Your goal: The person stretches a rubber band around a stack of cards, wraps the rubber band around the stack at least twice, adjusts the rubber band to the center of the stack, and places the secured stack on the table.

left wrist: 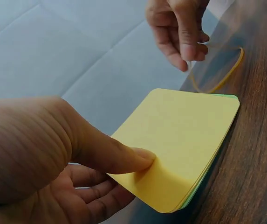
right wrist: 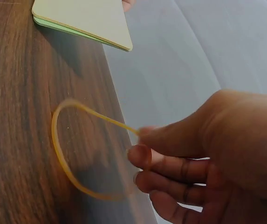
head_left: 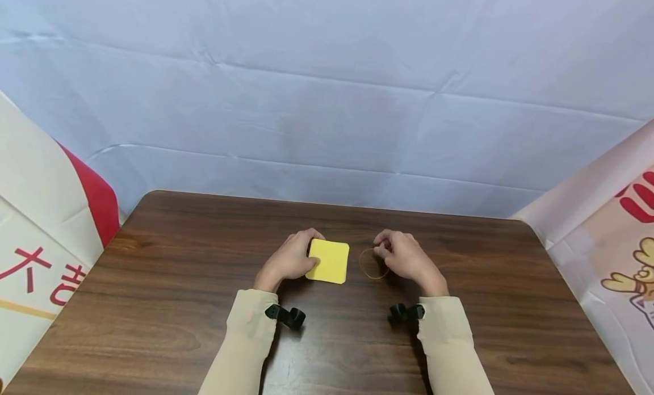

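Note:
My left hand [head_left: 292, 256] pinches a small stack of square cards [head_left: 328, 261] with rounded corners, thumb on top and fingers beneath. The top card is yellow, and green edges show below it in the left wrist view, where the stack [left wrist: 184, 140] is held tilted above the table. To the right, my right hand [head_left: 403, 255] pinches a thin yellow-orange rubber band [right wrist: 58, 151] between thumb and index finger. The band hangs as an open loop, apart from the cards. In the right wrist view the other fingers of that hand [right wrist: 203, 154] are curled below the thumb.
Both hands are over a dark brown wooden table [head_left: 168, 304]. Behind it hangs a pale, creased cloth [head_left: 306, 100]. Printed sheets with red characters [head_left: 30, 270] and a cartoon [head_left: 641, 281] flank the left and right sides. Black straps with small cameras [head_left: 293, 318] circle the wrists.

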Motion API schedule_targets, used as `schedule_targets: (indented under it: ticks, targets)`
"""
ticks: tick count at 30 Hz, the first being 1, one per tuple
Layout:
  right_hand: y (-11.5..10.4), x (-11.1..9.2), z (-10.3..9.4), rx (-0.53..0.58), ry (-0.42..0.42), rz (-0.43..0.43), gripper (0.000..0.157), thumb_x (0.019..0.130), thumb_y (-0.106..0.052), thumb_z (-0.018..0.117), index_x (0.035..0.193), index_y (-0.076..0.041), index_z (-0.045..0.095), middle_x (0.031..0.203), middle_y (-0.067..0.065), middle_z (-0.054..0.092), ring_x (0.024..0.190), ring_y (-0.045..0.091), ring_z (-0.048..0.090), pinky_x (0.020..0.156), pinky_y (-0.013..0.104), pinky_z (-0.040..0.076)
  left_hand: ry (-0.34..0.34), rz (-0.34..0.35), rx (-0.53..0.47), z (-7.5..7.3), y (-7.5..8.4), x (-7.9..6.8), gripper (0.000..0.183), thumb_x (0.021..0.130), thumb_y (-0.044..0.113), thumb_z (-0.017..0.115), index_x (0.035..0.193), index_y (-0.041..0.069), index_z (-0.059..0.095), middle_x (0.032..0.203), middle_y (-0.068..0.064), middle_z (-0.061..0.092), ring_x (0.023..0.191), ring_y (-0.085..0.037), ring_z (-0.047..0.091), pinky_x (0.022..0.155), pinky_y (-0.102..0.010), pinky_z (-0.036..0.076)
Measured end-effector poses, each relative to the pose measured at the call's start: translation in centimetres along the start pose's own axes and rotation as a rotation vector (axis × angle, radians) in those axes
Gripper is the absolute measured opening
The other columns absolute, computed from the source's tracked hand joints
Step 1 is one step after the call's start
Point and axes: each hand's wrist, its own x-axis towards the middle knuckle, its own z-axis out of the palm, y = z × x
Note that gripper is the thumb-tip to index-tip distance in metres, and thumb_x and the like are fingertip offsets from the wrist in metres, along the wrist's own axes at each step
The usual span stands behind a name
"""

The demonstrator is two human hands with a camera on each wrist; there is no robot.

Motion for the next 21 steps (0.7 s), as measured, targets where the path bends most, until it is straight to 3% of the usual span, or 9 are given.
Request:
schedule_targets:
  ticks: [7, 12, 17, 21]
  targets:
    - [0.0, -0.1, 0.0, -0.053, -0.065, 0.016, 0.005, 0.088, -0.016, 0.066, 0.088, -0.012, 0.067, 0.07, -0.001, 0.056, 0.059, 0.014, 0.048, 0.057, 0.03, 0.041, 0.019, 0.013, -0.019, -0.2, 0.3, -0.1, 0.035, 0.086, -0.003, 0.06, 0.12, 0.004, 0.054, 0.098, -0.007, 0.058, 0.079, -0.019, 0.054, 0.069, -0.032, 0.046]
    - [0.2, -0.1, -0.2, -0.014, -0.086, -0.009, 0.027, 0.095, -0.029, 0.055, 0.077, -0.01, 0.061, 0.063, 0.001, 0.05, 0.054, 0.014, 0.044, 0.054, 0.029, 0.038, 0.043, -0.003, -0.066, -0.4, 0.2, 0.0, 0.035, 0.087, -0.002, 0.058, 0.122, 0.004, 0.055, 0.102, -0.006, 0.059, 0.078, -0.017, 0.054, 0.068, -0.029, 0.047]
    - [0.2, -0.3, -0.9, 0.095, -0.027, -0.07, 0.037, 0.098, -0.036, 0.047, 0.076, -0.009, 0.059, 0.068, 0.005, 0.053, 0.054, 0.017, 0.043, 0.056, 0.031, 0.039, 0.053, -0.007, -0.196, -0.5, -0.1, 0.1, 0.034, 0.088, -0.003, 0.058, 0.121, 0.002, 0.055, 0.103, -0.009, 0.06, 0.079, -0.019, 0.058, 0.065, -0.029, 0.049]
    - [0.1, -0.3, -1.3, 0.203, 0.038, -0.09, 0.039, 0.098, -0.039, 0.047, 0.079, -0.009, 0.062, 0.073, 0.006, 0.059, 0.063, 0.023, 0.053, 0.06, 0.034, 0.045, 0.08, -0.028, -0.322, -0.8, 0.0, 0.2, 0.032, 0.088, -0.004, 0.059, 0.119, 0.0, 0.056, 0.102, -0.011, 0.059, 0.082, -0.021, 0.06, 0.066, -0.031, 0.051]
